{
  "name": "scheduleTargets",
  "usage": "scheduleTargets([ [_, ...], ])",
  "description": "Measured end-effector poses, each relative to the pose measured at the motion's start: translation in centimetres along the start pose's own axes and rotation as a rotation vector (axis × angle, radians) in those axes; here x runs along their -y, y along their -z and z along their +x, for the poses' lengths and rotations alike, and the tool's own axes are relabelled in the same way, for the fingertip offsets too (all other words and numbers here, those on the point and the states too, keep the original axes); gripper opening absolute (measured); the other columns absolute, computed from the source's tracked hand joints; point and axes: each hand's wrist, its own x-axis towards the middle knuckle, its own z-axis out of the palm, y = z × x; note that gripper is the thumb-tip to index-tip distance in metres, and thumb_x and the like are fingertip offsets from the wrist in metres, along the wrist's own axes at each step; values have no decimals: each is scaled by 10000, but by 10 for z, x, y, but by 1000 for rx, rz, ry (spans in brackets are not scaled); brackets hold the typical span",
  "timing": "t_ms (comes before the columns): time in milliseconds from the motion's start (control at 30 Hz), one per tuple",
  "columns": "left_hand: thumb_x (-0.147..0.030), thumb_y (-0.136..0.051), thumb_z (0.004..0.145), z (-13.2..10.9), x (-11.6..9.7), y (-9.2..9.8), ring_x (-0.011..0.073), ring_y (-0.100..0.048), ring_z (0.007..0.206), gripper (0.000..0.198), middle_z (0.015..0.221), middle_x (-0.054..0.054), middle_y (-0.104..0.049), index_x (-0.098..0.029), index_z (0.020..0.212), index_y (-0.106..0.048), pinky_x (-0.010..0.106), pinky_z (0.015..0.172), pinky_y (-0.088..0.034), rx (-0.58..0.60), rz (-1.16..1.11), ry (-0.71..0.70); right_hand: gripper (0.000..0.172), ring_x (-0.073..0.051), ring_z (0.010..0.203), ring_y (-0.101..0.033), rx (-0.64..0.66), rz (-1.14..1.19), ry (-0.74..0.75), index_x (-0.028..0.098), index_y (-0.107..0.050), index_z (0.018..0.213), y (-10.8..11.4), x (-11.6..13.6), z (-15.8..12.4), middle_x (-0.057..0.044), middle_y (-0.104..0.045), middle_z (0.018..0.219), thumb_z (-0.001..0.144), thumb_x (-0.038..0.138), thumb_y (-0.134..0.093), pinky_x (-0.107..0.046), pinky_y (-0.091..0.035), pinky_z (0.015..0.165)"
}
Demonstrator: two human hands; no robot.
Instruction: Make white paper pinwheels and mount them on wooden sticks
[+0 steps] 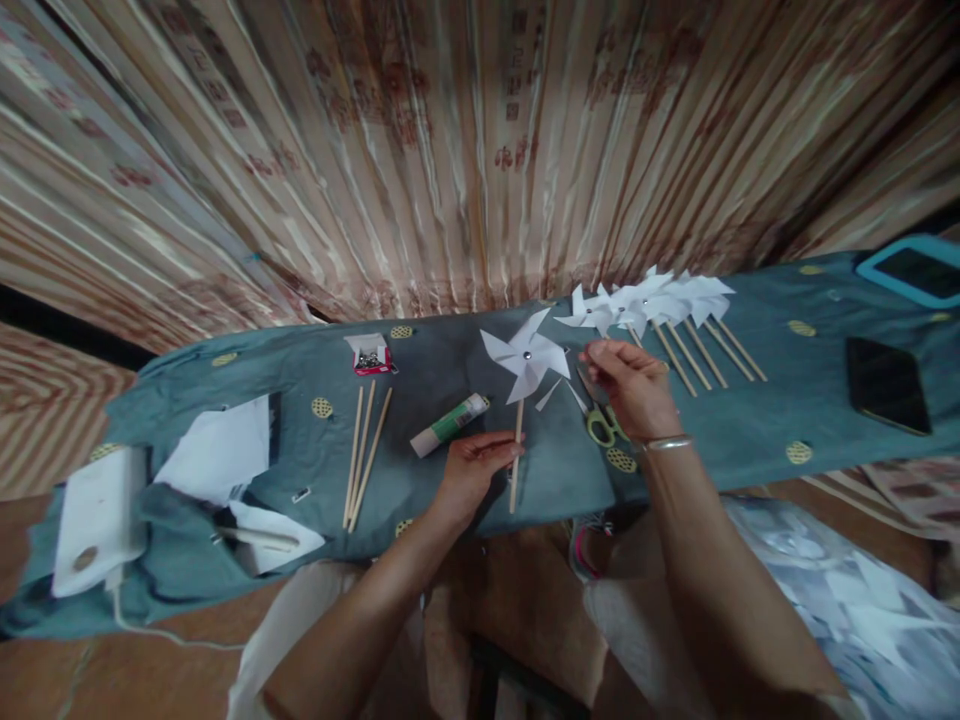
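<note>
My left hand point(480, 470) is closed around the wooden stick of a white paper pinwheel point(534, 378), whose blades spread around a shiny metal pin head. To the right of the blades, my right hand point(626, 380) has thumb and fingers pinched together; anything between them is too small to make out. Green-handled scissors point(600, 428) lie just below that hand, partly covered by it. A thin white paper scrap point(549, 397) shows beneath the pinwheel. Several more pinwheels point(652, 305) lie overlapped in a row behind my right hand, their sticks pointing toward me.
Left of my hands are a glue stick point(450, 425), three bare wooden sticks point(360, 460) and a small red box point(371, 355) of metal pins. Paper sheets point(217, 450) and a white power device point(101, 520) are farther left. A dark phone point(887, 385) and blue-framed tablet point(919, 270) lie right.
</note>
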Motion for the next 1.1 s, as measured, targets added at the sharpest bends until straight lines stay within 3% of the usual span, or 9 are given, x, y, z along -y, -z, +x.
scheduleTargets([
  [100, -358, -896, 502, -2, 3, -2, 134, -598, 624, 326, 672, 46, -739, -167, 752, -811, 258, 643, -464, 19, 5, 21, 262, -103, 603, -560, -28, -78, 9, 246, -760, 676, 1, -8, 2, 14, -719, 716, 538, 418, -902, -253, -456, 577],
  [267, -342, -886, 516, -3, 6, -2, 117, -561, 587, 289, 655, 34, -730, -175, 741, -813, 250, 620, -443, 34, 35, 29, 341, -91, 551, -509, 85, -57, -62, 243, -747, 634, -3, -10, -2, 35, -656, 601, 524, 524, -905, -248, -435, 546],
  [467, -366, -878, 522, -3, 10, -2, 140, -590, 616, 300, 677, 40, -740, -177, 746, -813, 261, 633, -453, 60, 57, 39, 384, -141, 608, -598, 122, 20, -141, 255, -736, 624, -9, -6, -4, 15, -722, 664, 447, 533, -932, -279, -495, 573],
  [667, -349, -883, 532, -2, 8, -2, 124, -573, 596, 282, 664, 35, -735, -177, 743, -811, 249, 633, -442, 56, 41, 35, 393, -101, 498, -524, 128, 14, -195, 239, -734, 598, -9, -4, -7, 28, -665, 553, 407, 510, -946, -230, -420, 465],
  [833, -379, -901, 502, -2, 5, -1, 136, -592, 602, 338, 658, 37, -732, -170, 750, -809, 262, 641, -460, 28, 55, 35, 383, -106, 515, -553, 148, 13, -213, 231, -716, 592, -11, -7, -8, 20, -690, 598, 429, 500, -936, -242, -434, 489],
  [1100, -361, -889, 529, 0, 6, 0, 132, -594, 611, 306, 677, 37, -736, -173, 757, -807, 262, 648, -469, 18, 41, 21, 361, -88, 504, -494, 222, -6, -212, 215, -678, 581, -10, -11, -8, 29, -626, 563, 533, 489, -908, -239, -391, 482],
])
